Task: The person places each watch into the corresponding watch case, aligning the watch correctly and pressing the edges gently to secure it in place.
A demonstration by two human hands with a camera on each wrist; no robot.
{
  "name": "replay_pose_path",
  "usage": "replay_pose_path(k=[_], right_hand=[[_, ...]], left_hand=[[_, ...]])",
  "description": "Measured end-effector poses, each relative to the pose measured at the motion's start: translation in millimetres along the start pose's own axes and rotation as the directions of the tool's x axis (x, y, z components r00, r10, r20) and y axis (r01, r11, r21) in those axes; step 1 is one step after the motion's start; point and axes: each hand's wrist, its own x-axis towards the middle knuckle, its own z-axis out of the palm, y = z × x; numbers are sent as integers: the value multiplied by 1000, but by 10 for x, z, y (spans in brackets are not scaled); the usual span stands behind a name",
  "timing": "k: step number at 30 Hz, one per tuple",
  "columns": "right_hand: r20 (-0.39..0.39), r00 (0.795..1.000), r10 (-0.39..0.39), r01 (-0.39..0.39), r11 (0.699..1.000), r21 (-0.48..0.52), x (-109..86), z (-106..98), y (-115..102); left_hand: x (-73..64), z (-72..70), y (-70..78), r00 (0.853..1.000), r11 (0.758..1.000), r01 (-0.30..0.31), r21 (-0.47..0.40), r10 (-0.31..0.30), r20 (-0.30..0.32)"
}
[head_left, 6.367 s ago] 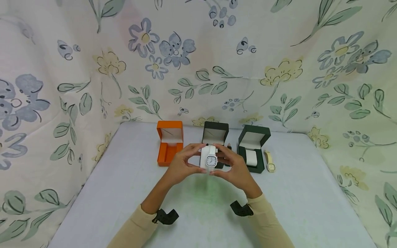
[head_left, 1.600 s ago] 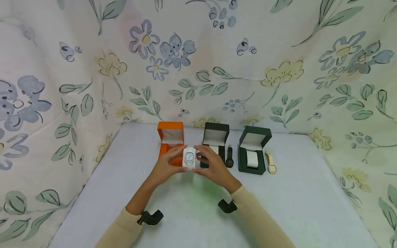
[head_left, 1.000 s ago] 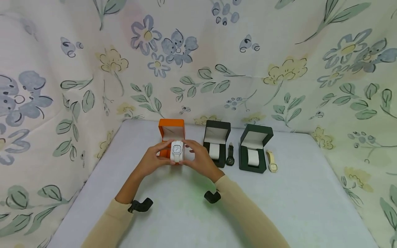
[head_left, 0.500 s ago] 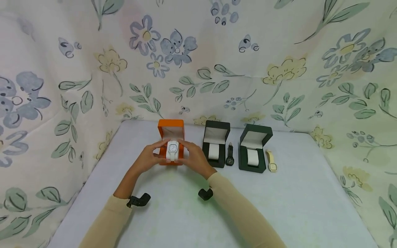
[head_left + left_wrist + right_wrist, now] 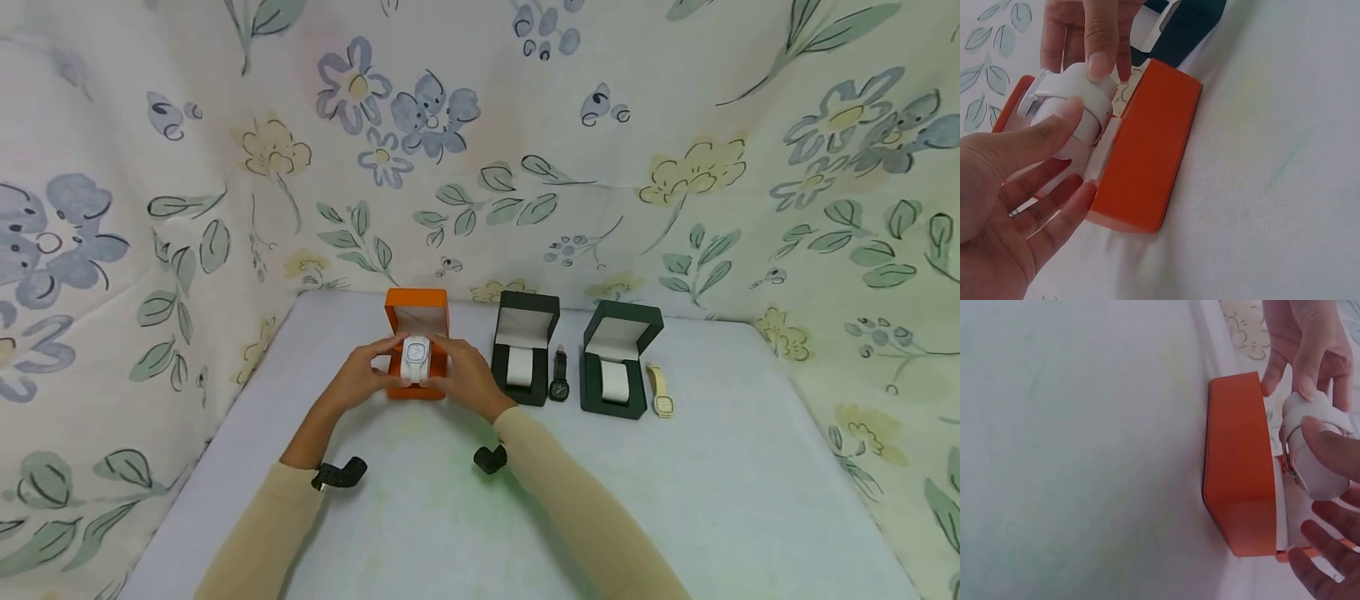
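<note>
A white wristwatch (image 5: 416,353), wrapped round a white cushion (image 5: 1319,465), is at the opening of the orange watch box (image 5: 416,297), whose lid stands up behind it. My left hand (image 5: 356,379) pinches the cushion with the watch from the left. From the right, my right hand (image 5: 467,377) pinches the same piece. In the left wrist view both thumbs press on the cushion's ends beside the white strap (image 5: 1079,94), above the box's front wall (image 5: 1144,150). Whether the cushion touches the box floor cannot be seen.
Right of the orange box stands an open black box (image 5: 528,304) with a white cushion, a black watch (image 5: 559,383) beside it. Further right are an open dark green box (image 5: 626,315) and a gold watch (image 5: 662,400). A floral curtain (image 5: 480,150) hangs behind the white table (image 5: 450,517).
Both hands have carried the white watch on its cushion leftwards, from in front of the black box to the orange box. In the last half second it has shifted only slightly, staying within the box's outline.
</note>
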Motion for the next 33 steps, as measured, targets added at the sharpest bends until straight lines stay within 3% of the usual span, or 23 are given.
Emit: replay_pose_path(k=[10,22,33], right_hand=[[29,997,78,-79,997,0,16,66,51],[38,994,104,-103,994,-29,82,150,128],[39,994,104,-100,991,-88,129,159,169]], left_hand=[[30,33,-57,999,999,39,37,-40,11],[61,58,-112,997,995,80,65,-80,-2],[94,64,-112,999,992,47,117,-44,-24]])
